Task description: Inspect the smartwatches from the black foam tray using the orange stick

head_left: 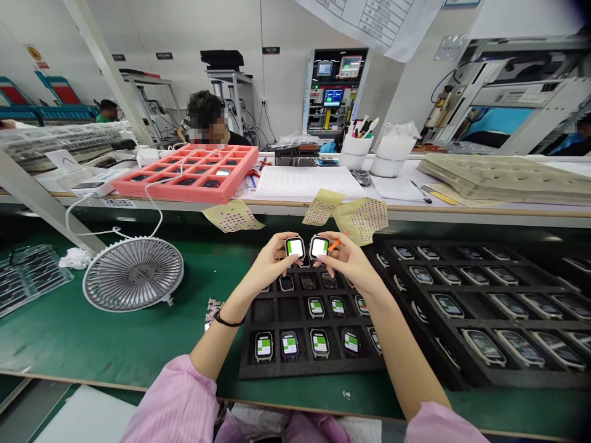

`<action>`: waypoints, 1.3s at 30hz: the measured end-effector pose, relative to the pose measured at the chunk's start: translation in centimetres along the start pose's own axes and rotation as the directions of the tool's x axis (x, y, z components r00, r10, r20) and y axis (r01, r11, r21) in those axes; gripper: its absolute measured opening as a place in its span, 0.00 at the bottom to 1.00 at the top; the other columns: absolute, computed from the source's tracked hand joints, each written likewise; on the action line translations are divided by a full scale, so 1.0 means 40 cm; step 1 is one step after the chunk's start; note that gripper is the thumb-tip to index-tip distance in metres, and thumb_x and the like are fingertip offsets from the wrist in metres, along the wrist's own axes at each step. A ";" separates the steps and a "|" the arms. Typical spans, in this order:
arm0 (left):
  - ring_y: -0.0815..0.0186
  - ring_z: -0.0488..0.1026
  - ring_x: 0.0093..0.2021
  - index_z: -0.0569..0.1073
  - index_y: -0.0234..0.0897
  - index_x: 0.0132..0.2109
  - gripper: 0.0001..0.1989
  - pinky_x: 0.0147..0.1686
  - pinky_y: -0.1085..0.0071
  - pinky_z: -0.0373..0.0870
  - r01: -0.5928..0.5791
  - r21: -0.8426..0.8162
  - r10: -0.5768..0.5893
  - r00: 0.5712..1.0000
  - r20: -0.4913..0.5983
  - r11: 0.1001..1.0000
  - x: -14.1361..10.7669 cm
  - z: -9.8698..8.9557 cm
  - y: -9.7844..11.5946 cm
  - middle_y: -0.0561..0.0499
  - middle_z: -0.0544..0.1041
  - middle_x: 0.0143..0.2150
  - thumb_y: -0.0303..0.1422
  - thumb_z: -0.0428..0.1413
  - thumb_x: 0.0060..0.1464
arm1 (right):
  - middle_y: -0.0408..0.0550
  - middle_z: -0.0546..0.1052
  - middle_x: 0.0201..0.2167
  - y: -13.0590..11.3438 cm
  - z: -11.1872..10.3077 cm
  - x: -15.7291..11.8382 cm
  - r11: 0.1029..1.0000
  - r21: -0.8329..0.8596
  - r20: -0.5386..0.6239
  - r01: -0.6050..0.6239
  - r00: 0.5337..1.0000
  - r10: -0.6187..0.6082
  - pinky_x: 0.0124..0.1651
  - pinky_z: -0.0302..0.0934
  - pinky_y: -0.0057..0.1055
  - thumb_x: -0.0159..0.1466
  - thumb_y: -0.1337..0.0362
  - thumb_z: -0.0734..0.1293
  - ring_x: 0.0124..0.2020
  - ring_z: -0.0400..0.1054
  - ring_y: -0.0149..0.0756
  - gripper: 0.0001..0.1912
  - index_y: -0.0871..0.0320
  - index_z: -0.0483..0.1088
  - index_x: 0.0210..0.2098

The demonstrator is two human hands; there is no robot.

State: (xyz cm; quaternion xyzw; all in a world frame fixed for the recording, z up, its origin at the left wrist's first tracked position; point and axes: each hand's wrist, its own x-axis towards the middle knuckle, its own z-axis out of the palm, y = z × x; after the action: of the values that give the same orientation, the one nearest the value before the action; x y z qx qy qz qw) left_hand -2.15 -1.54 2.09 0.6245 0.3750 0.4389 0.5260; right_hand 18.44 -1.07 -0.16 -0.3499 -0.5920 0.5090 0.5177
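Note:
My left hand [273, 263] grips a square watch [295, 247] with a lit white and green screen. A second lit watch [319, 247] is held in my right hand [344, 258], close beside the first. An orange stick-like item [339, 240] shows at the fingers of my right hand. Below both hands lies a black foam tray [281, 369] with watches in its compartments; several screens in the lower rows show green and white. Two compartments at the middle left hold no watch. My forearms cover parts of the tray's sides.
A grey fan [133, 274] stands at the left on the green mat. Stacked black trays of watches [471, 307] fill the right. On the shelf are a pink foam tray [221, 194], papers [307, 183] and white cups [354, 151]. A person [207, 120] sits beyond.

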 end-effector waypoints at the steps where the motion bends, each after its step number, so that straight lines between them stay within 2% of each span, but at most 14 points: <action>1: 0.67 0.75 0.36 0.66 0.36 0.53 0.22 0.20 0.80 0.62 0.004 0.005 -0.004 1.000 -0.009 1.000 0.000 -0.001 0.001 0.43 0.73 0.48 0.35 0.59 0.53 | 0.45 0.71 0.33 0.000 0.000 0.000 1.000 0.004 -0.009 -0.005 1.000 0.005 0.17 0.60 0.23 0.56 0.58 0.75 0.30 0.74 0.37 0.24 0.55 0.68 0.49; 7: 0.72 0.71 0.24 0.71 0.34 0.46 0.15 0.17 0.80 0.56 0.012 -0.001 -0.012 1.000 -0.027 1.000 0.004 -0.002 0.000 0.51 0.73 0.32 0.41 0.55 0.57 | 0.43 0.71 0.27 -0.003 0.005 0.001 0.999 0.001 -0.106 -0.033 0.994 0.032 0.14 0.51 0.22 0.58 0.53 0.72 0.20 0.68 0.29 0.18 0.57 0.71 0.42; 10: 0.72 0.68 0.24 0.72 0.34 0.41 0.16 0.18 0.79 0.62 0.019 -0.043 -0.020 1.000 -0.020 0.999 0.005 0.001 -0.001 0.52 0.72 0.30 0.44 0.57 0.55 | 0.41 0.69 0.25 -0.007 0.012 0.001 0.998 0.012 -0.181 -0.057 0.982 0.058 0.13 0.49 0.22 0.56 0.51 0.73 0.17 0.63 0.26 0.17 0.56 0.73 0.37; 14: 0.71 0.69 0.27 0.71 0.34 0.41 0.17 0.22 0.76 0.69 0.029 -0.026 -0.030 1.000 -0.011 0.999 0.000 0.004 0.008 0.52 0.72 0.31 0.44 0.59 0.53 | 0.41 0.69 0.25 -0.013 0.019 0.000 0.996 0.037 -0.220 -0.077 0.972 0.084 0.14 0.51 0.22 0.53 0.52 0.75 0.19 0.61 0.26 0.17 0.56 0.72 0.34; 20: 0.70 0.73 0.32 0.68 0.35 0.49 0.19 0.29 0.75 0.71 -0.016 0.008 0.016 0.998 0.059 1.000 -0.002 -0.002 0.010 0.48 0.74 0.42 0.39 0.60 0.53 | 0.44 0.72 0.32 -0.014 0.007 -0.003 0.999 -0.011 -0.089 -0.035 0.995 0.034 0.15 0.48 0.22 0.54 0.55 0.75 0.22 0.67 0.28 0.19 0.55 0.71 0.42; 26: 0.67 0.74 0.36 0.66 0.37 0.51 0.22 0.31 0.74 0.71 -0.031 0.038 0.029 0.997 0.072 0.999 -0.001 -0.005 0.001 0.47 0.74 0.46 0.37 0.62 0.51 | 0.47 0.74 0.41 -0.017 0.006 -0.008 1.000 0.005 -0.019 -0.018 1.000 0.018 0.24 0.63 0.26 0.51 0.62 0.77 0.30 0.70 0.32 0.23 0.53 0.69 0.45; 31: 0.70 0.72 0.33 0.67 0.36 0.49 0.21 0.28 0.76 0.69 -0.005 0.040 0.004 0.999 0.032 0.999 -0.003 -0.003 0.008 0.48 0.74 0.42 0.39 0.61 0.51 | 0.44 0.73 0.36 -0.025 0.018 -0.011 1.000 0.022 -0.069 -0.020 0.997 0.021 0.24 0.63 0.26 0.50 0.61 0.77 0.27 0.68 0.30 0.21 0.54 0.70 0.42; 39: 0.72 0.68 0.29 0.70 0.35 0.41 0.18 0.23 0.78 0.67 0.027 -0.005 -0.027 1.000 -0.008 1.000 0.001 -0.001 0.008 0.51 0.72 0.33 0.45 0.60 0.52 | 0.40 0.70 0.24 -0.020 0.024 -0.005 0.995 0.086 -0.227 -0.051 0.971 0.069 0.15 0.50 0.21 0.52 0.54 0.76 0.18 0.60 0.25 0.16 0.56 0.72 0.32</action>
State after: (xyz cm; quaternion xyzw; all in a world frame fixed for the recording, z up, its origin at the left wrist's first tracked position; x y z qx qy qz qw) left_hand -2.16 -1.54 2.43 0.6164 0.3845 0.4351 0.5319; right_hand 17.64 -1.68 0.61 -0.4031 -0.4965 0.5037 0.5807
